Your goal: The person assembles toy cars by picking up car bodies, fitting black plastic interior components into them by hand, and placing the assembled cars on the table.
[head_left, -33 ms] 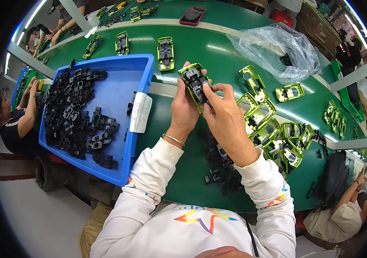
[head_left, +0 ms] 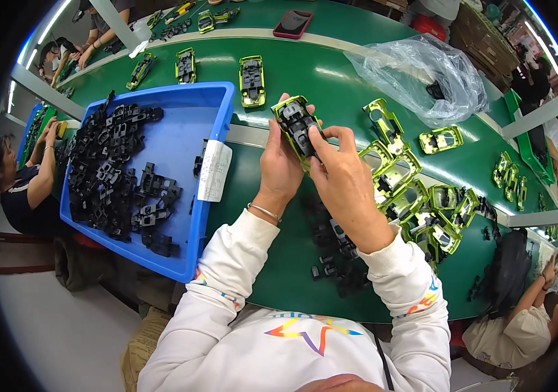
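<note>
Above the green table, my left hand (head_left: pixel 277 166) is wrapped round a toy car body (head_left: pixel 296 124), a shiny lime-green shell with a black interior part seated in it. From the right, my right hand (head_left: pixel 346 179) presses its thumb and index finger onto the black part near the car's lower end. Both hands are closed on this one car, and the palms hide its underside. To the right lies a heap of empty lime-green car shells (head_left: pixel 401 173). Loose small black parts (head_left: pixel 337 261) lie below my right hand, partly covered by it.
A blue bin (head_left: pixel 191 225) on the left holds many black interior parts (head_left: pixel 109 170), with a paper label (head_left: pixel 215 171) on its rim. Fitted cars (head_left: pixel 251 81) stand along the table beyond. A clear plastic bag (head_left: pixel 422 78) lies far right. Other people sit at both sides.
</note>
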`<state>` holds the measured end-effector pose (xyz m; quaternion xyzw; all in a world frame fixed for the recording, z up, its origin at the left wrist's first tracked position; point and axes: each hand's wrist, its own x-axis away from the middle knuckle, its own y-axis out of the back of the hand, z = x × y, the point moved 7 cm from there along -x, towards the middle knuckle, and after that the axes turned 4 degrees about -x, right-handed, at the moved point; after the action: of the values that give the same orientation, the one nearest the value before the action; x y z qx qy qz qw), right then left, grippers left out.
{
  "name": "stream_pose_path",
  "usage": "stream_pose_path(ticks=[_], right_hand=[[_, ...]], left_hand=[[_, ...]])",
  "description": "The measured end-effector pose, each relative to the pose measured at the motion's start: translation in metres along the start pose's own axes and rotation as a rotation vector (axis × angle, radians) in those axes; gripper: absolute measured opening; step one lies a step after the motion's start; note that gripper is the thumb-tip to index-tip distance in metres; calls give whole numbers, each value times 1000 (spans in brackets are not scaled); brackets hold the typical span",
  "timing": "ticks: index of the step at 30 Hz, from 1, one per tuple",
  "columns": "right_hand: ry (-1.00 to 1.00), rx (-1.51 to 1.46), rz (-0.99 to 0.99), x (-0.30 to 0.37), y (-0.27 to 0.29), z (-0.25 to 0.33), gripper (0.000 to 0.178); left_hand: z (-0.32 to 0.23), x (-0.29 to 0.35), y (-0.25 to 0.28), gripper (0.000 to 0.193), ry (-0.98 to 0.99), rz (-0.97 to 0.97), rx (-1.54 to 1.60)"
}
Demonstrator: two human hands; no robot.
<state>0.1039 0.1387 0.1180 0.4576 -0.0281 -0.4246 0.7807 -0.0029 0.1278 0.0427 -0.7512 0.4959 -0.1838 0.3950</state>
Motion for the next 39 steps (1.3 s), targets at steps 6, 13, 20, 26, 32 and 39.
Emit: stream_pose_path(ticks=[6,13,20,26,32,39], right_hand=[[79,125,-10,6,-9,-3,41],[231,373,94,-1,-10,11,40],[190,287,201,-10,5,-15,37],[86,-296,30,-35,59,-112,28],[-249,-138,-149,-90,124,-234,30],[-705,568,65,-120,143,-339,39]], left_hand=[[4,4,-2,47,3,5,-132],[8,1,13,43,50,-86,-200],[25,-14,14,45,92,-64,-262],[17,-94,57,30,74,-236,-388],[-4,-187,99,32,-132,-270,-1480],[-5,-152,-2,44,-868,-86,-1977]])
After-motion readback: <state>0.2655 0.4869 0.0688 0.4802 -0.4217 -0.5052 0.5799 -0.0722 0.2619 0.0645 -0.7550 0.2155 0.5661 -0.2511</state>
